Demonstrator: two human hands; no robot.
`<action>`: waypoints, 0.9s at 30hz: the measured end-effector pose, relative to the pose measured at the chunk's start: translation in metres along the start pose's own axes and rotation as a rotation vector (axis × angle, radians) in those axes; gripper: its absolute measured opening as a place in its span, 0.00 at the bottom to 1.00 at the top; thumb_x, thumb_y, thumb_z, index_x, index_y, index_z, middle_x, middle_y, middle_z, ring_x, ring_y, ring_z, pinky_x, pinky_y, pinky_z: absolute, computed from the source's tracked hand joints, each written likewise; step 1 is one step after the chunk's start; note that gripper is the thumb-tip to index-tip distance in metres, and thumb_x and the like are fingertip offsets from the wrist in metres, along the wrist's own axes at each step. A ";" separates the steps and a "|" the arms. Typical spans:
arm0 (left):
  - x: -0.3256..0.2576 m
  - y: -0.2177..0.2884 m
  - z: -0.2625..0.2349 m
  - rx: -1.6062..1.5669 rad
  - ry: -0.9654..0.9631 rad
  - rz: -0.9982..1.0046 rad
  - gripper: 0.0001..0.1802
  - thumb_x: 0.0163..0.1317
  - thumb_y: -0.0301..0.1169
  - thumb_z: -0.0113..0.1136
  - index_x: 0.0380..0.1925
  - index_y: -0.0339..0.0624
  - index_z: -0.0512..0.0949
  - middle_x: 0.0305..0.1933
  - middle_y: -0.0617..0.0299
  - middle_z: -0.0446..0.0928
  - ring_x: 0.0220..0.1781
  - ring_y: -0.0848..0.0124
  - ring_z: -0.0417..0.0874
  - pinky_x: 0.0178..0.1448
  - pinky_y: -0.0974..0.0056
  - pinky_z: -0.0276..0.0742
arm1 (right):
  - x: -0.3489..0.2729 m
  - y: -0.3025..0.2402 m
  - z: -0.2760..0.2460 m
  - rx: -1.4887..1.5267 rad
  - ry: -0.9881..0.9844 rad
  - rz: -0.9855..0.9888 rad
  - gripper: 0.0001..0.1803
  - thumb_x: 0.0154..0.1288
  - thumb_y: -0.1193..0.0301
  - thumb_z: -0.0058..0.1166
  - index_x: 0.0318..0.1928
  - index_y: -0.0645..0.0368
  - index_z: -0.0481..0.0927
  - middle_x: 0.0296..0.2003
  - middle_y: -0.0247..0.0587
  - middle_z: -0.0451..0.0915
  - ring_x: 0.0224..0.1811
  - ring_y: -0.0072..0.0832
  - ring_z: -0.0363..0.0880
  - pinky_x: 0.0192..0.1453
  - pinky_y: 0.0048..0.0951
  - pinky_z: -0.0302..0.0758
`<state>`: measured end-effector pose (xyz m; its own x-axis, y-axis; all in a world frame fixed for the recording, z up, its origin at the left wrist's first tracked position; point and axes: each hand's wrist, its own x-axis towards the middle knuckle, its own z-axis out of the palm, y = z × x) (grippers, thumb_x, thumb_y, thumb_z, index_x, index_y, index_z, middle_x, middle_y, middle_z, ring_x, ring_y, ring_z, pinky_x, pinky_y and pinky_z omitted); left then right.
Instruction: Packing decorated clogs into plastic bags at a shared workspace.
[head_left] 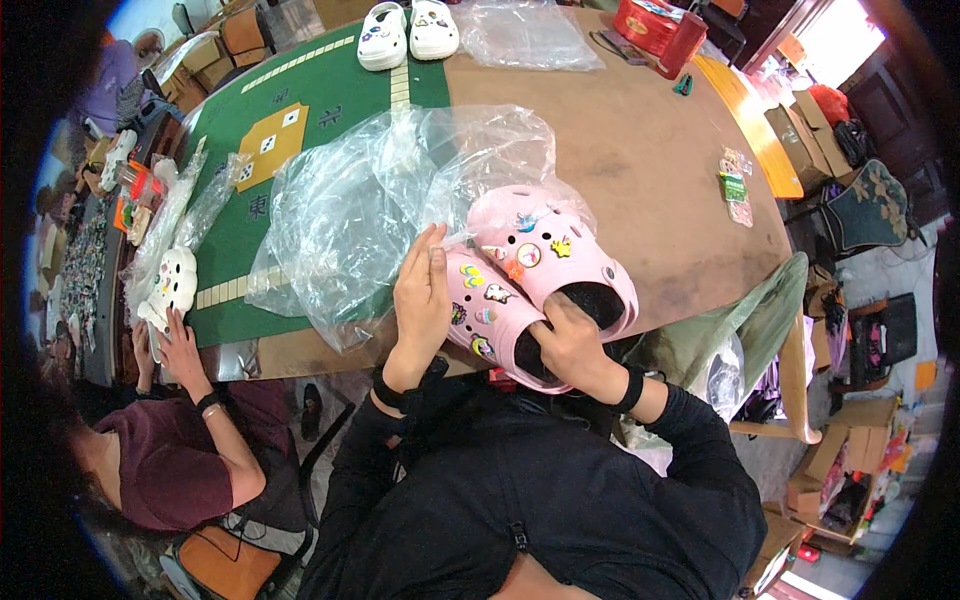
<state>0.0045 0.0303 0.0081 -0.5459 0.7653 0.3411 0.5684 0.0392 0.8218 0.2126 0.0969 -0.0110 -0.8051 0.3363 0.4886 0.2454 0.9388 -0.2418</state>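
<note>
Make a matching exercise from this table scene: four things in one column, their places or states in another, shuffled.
1. pink clogs
2. white clogs
3. clear plastic bag
4. red box

A. far right end of the table
B. crumpled on the green mat
C. held by both hands
D. far end, on the green mat's edge

Pairs: 1-C, 2-D, 3-B, 4-A

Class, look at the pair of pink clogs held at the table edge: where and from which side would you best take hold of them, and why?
Grip the pink clogs at their heel openings, from the near side. The openings face the person, toes pointing away into the clear plastic bag. The right hand already hooks its fingers inside them; the left hand steadies the bag edge.
</note>
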 end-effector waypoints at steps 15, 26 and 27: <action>0.014 -0.027 -0.004 -0.457 0.012 -0.283 0.22 0.72 0.37 0.42 0.60 0.35 0.68 0.56 0.51 0.74 0.57 0.69 0.74 0.62 0.66 0.65 | 0.014 0.007 0.007 0.235 0.104 0.174 0.14 0.44 0.88 0.45 0.32 0.68 0.79 0.32 0.51 0.73 0.33 0.46 0.77 0.38 0.35 0.75; -0.005 -0.016 0.003 0.401 0.061 0.424 0.19 0.50 0.22 0.51 0.45 0.39 0.77 0.41 0.54 0.79 0.39 0.58 0.79 0.44 0.59 0.76 | 0.018 0.034 -0.003 0.364 0.180 0.506 0.11 0.49 0.86 0.45 0.35 0.69 0.75 0.31 0.53 0.73 0.34 0.47 0.74 0.40 0.32 0.71; -0.010 -0.010 0.008 0.461 0.070 0.528 0.20 0.49 0.25 0.53 0.46 0.42 0.77 0.45 0.56 0.78 0.40 0.61 0.78 0.43 0.62 0.76 | 0.014 0.034 -0.008 0.285 0.166 0.522 0.11 0.50 0.86 0.45 0.36 0.70 0.75 0.32 0.54 0.73 0.34 0.47 0.74 0.40 0.32 0.71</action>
<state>0.0096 0.0272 -0.0074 -0.1541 0.7145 0.6824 0.9630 -0.0460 0.2657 0.2138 0.1342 -0.0055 -0.5170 0.7747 0.3640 0.4123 0.5980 -0.6873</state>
